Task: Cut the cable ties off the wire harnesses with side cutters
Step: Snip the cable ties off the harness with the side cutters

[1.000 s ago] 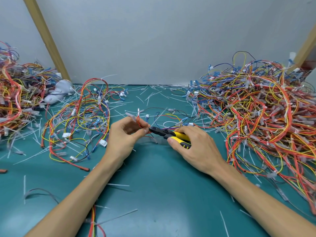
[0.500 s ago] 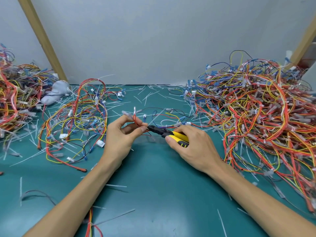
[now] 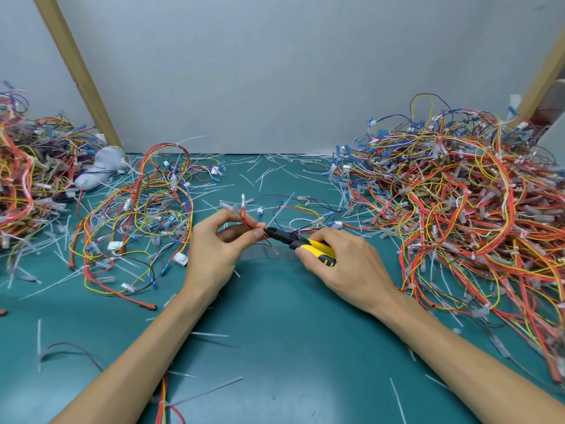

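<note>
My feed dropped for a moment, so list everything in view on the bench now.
held harness: one, mostly red, centre, in left hand
side cutters: one, yellow-black handles, centre, tips near the held harness
right pile: one, red, yellow, blue wires, right side
left pile: one, same colours, far left
spread harness: one tangle, red, yellow, blue, left of centre
cable tie offcuts: many, white, scattered over the mat
soft object: one, grey, back left, kind unclear
wooden struts: two, tan, back left and back right
mat: one, teal, under everything
left hand: one, pinches the held harness
right hand: one, grips the side cutters
</note>
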